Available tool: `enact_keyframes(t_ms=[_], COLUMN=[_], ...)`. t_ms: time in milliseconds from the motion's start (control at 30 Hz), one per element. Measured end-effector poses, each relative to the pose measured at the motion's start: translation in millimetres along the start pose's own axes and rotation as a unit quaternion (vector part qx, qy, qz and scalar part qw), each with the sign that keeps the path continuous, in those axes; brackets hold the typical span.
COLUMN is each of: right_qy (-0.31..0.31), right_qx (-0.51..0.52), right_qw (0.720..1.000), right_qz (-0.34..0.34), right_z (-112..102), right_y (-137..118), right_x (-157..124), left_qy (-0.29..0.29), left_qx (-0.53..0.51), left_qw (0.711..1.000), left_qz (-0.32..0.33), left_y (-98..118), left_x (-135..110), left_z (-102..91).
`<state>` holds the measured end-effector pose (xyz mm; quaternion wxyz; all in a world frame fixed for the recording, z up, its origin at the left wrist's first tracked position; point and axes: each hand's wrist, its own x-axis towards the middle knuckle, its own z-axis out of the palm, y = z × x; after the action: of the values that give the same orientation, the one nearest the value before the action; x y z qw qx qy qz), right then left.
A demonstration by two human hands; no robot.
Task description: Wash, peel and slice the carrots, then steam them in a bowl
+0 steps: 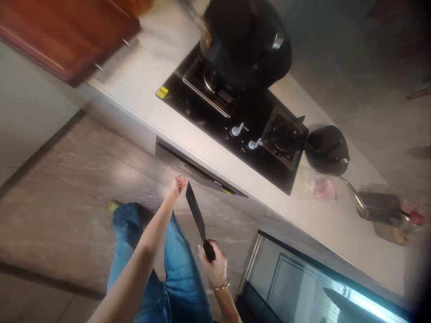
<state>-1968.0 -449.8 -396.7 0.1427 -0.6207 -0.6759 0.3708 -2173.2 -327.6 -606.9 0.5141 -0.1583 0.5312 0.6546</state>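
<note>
A: What does the head-camera view show?

B: A person stands at a white counter, a black kitchen knife held low over the floor, in front of the black gas hob.

A: How would such a knife handle?

B: Likely stiff and fairly light, with some weight in the broad blade. Smooth surfaces could turn slippery if wet. The safe hold is the handle, well clear of the edge.

A: And the hands?

B: The right hand, a gold-coloured bangle at its wrist, is closed around the handle, with the blade pointing up and away from the body. The left hand reaches forward beside the blade's tip, fingers curled. No object shows in it, but blur hides how tightly it is closed.

A: Does it touch the knife?

B: That cannot be told; in this view, hand and tip appear just apart. Blue jeans show below the arms.
</note>
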Motion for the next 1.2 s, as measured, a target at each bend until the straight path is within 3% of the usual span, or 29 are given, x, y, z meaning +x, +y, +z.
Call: enact_keyframes(t_ms=[100,267,367,533,667,800,867,933,1000,1033,1100,1200], right_qy=[-0.009,0.004,0.019,0.057,0.065,0.091,0.081,0.061,0.042,0.036,0.027,0.013], right_qx=[-0.028,-0.019,-0.004,0.004,0.007,-0.002,0.007,0.018,0.027,0.028,0.025,0.012], right_qw=[0.999,0.995,0.99,0.982,0.984,0.985,0.987,0.988,0.989,0.99,0.99,0.99], right_qz=[0.025,0.098,0.141,0.182,0.167,0.145,0.14,0.138,0.136,0.137,0.137,0.14], right_z=[-17,-20,-16,-14,-11,-1,4,9,13,14,17,19], right_y=[47,113,127,123,115,99,88,78,71,70,70,74], right_x=[8,2,-7,-18,-18,-12,-9,-8,-9,-9,-11,-10], left_qy=[0.043,0.064,0.062,0.079,0.106,0.169,0.236,0.267,0.188,0.117,0.001,-0.077], left_qx=[-0.039,-0.111,-0.136,-0.201,-0.077,0.122,0.222,0.389,0.517,0.544,0.561,0.577], left_qw=[0.994,0.984,0.982,0.968,0.987,0.978,0.945,0.865,0.787,0.771,0.762,0.752], left_qz=[-0.093,-0.122,-0.119,-0.13,-0.091,-0.016,0.049,0.17,0.279,0.31,0.324,0.309], left_y=[-39,-58,-61,-61,-63,-56,-42,-22,-2,6,14,3], left_x=[36,72,79,71,44,1,-16,-21,-10,0,24,52], left_z=[26.1,40.9,55.2,70.1,50.3,5.0,-18.8,-37.0,-46.3,-47.5,-45.3,-41.5])
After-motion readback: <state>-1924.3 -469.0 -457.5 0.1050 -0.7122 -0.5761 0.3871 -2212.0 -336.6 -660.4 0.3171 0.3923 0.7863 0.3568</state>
